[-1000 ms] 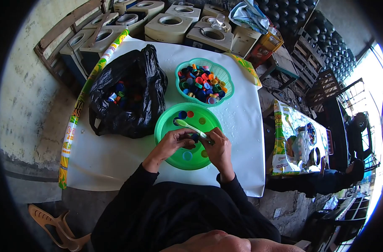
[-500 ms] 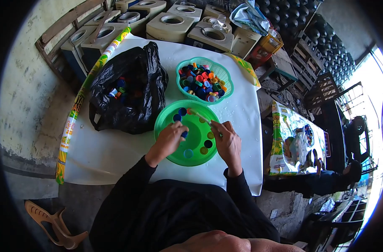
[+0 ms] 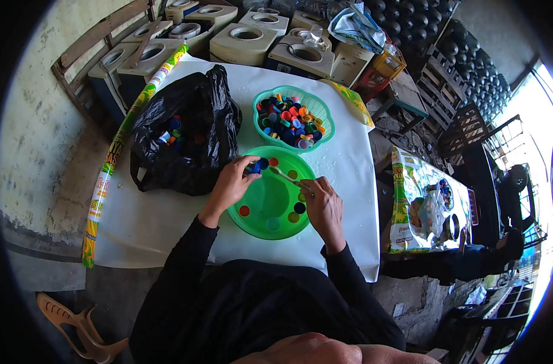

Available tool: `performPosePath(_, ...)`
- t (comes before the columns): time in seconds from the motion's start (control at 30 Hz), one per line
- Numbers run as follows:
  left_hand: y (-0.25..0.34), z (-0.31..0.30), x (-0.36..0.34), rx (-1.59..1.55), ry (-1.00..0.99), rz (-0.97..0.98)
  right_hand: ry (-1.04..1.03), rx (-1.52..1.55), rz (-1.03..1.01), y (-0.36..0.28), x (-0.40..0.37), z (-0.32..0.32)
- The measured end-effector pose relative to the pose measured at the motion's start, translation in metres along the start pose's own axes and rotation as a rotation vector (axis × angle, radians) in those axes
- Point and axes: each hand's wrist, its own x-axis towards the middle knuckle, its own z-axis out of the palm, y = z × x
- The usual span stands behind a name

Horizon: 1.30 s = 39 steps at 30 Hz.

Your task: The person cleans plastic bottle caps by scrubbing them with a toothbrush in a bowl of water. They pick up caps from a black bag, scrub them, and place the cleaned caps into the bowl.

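A bright green basin (image 3: 266, 200) holds water and several floating bottle caps, among them a red cap (image 3: 244, 210) at the left and a black cap (image 3: 299, 207) at the right. At the basin's upper left rim, my left hand (image 3: 231, 184) pinches a blue cap (image 3: 252, 168), beside a dark blue cap (image 3: 263, 163). My right hand (image 3: 323, 208), over the right rim, is closed on the handle of a small brush (image 3: 285, 176), its head above the basin near a red cap (image 3: 273, 162).
Behind the basin stands a mint basket (image 3: 328, 115) heaped with coloured caps. A black plastic bag (image 3: 194, 158) of caps lies open to the left on the white table (image 3: 161, 236). At the right, a person (image 3: 464, 262) is by another table (image 3: 402, 224).
My left hand has moved up and left to the basin's rim with a blue cap. The red cap at the basin's left now shows. The brush has shifted slightly down with my right hand.
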Motion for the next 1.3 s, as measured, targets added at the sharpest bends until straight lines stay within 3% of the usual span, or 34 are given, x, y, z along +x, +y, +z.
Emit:
performPosePath(0.07,0.008,-0.001,-0.004,0.229,-0.072,0.093,-0.004,-0.009,-0.097,0.003,0.000,0.004)
performPosePath(0.17,0.002,0.007,-0.006,0.322,-0.149,0.159,0.015,0.012,-0.057,0.001,0.000,0.002)
performPosePath(0.4,-0.006,0.018,0.015,0.759,-0.030,0.288,0.027,0.031,0.028,0.005,-0.005,-0.007)
performPosePath(0.5,-0.008,0.018,0.022,0.784,-0.143,0.233,0.038,0.045,0.071,0.009,-0.012,-0.006)
performPosePath(0.63,-0.013,0.015,0.024,0.784,-0.134,0.242,0.086,0.057,0.088,0.015,-0.021,-0.008)
performPosePath(0.7,-0.005,0.007,0.023,0.460,-0.137,0.306,0.098,0.070,0.106,0.017,-0.023,-0.010)
performPosePath(0.73,-0.005,0.005,0.022,0.462,-0.146,0.306,0.102,0.074,0.110,0.017,-0.024,-0.012)
performPosePath(0.8,-0.004,0.003,0.020,0.235,-0.156,0.139,0.104,0.082,0.121,0.020,-0.027,-0.012)
performPosePath(0.93,-0.004,-0.006,0.017,0.183,-0.240,0.082,0.108,0.078,0.111,0.022,-0.028,-0.009)
performPosePath(1.0,-0.001,-0.007,0.014,-0.268,-0.327,-0.148,0.099,0.085,0.110,0.018,-0.026,-0.010)
performPosePath(1.3,0.018,0.008,-0.007,-0.709,-0.378,-0.343,-0.015,0.409,0.030,-0.013,-0.006,0.011)
